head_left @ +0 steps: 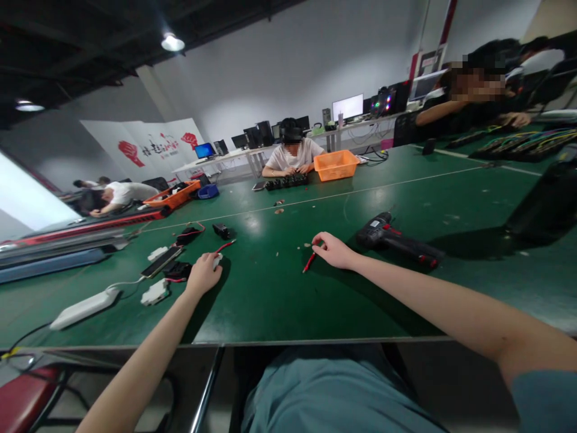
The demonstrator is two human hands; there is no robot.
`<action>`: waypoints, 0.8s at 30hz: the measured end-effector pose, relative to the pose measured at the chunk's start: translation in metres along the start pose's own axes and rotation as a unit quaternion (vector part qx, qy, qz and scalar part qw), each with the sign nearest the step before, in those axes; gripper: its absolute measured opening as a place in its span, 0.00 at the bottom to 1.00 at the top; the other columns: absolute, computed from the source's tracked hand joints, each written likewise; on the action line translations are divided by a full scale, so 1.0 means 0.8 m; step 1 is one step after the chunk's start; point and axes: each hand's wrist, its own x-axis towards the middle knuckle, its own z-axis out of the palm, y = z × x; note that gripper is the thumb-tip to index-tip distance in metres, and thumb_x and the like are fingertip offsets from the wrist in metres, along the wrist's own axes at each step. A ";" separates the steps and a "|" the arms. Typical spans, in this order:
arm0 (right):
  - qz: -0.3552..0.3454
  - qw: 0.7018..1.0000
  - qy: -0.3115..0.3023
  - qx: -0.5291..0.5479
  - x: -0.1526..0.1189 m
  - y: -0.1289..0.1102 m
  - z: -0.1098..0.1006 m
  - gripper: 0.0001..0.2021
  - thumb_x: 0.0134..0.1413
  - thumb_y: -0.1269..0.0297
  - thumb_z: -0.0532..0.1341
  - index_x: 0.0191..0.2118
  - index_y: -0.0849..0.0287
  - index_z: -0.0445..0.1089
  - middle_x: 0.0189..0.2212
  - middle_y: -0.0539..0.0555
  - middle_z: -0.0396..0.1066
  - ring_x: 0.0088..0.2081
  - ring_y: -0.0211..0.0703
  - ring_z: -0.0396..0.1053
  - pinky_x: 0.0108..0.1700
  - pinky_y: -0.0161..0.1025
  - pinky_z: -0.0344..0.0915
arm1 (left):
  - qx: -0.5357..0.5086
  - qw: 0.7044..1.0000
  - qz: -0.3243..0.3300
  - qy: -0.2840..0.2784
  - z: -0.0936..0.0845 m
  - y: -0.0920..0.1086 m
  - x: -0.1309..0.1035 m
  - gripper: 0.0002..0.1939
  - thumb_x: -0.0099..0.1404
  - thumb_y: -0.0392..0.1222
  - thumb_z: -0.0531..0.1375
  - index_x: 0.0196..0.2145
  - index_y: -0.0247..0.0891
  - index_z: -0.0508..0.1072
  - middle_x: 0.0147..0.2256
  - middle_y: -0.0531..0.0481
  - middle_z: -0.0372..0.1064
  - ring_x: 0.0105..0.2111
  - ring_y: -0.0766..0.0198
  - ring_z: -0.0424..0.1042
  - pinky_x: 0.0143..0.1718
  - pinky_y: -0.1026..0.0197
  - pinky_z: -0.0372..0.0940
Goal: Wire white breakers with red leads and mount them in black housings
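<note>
On the green table, my left hand (pixel 205 273) is closed round a small white plastic part (pixel 217 260), mostly covered by the fingers. A short red wire (pixel 225 246) lies just beyond that hand; whether it joins the white part I cannot tell. Farther right, my right hand (pixel 332 249) pinches a short, thin red stick-like piece (pixel 309 263) with a pale tip pointing toward me. Its other end is hidden by the fingers. A black cordless drill (pixel 378 231) lies on its side to the right of that hand.
Left of my left hand lie a phone (pixel 162 262), white plastic parts (pixel 155 292), black pieces with red wires (pixel 178 270) and a white power strip (pixel 85 310). A small black block (pixel 221 231) sits beyond. Across the table, a person works near an orange bin (pixel 336 166).
</note>
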 end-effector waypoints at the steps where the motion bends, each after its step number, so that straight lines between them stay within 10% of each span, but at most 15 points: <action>1: -0.003 1.000 0.001 -0.004 0.000 0.000 0.000 0.10 0.60 0.60 0.59 0.44 0.60 0.68 0.38 0.54 0.71 0.30 0.39 0.68 0.33 0.39 0.64 | -0.006 1.000 0.000 -0.001 0.002 0.000 0.001 0.23 0.60 0.42 0.54 0.53 0.36 0.69 0.53 0.37 0.66 0.54 0.47 0.67 0.57 0.49 0.62; 24: -0.030 0.998 -0.027 -0.047 -0.005 -0.006 -0.001 0.11 0.62 0.58 0.58 0.44 0.59 0.69 0.44 0.56 0.69 0.32 0.38 0.69 0.33 0.38 0.64 | -0.045 0.990 0.136 -0.007 0.028 0.004 0.006 0.30 0.61 0.37 0.49 0.61 0.30 0.62 0.60 0.34 0.60 0.61 0.50 0.60 0.64 0.48 0.55</action>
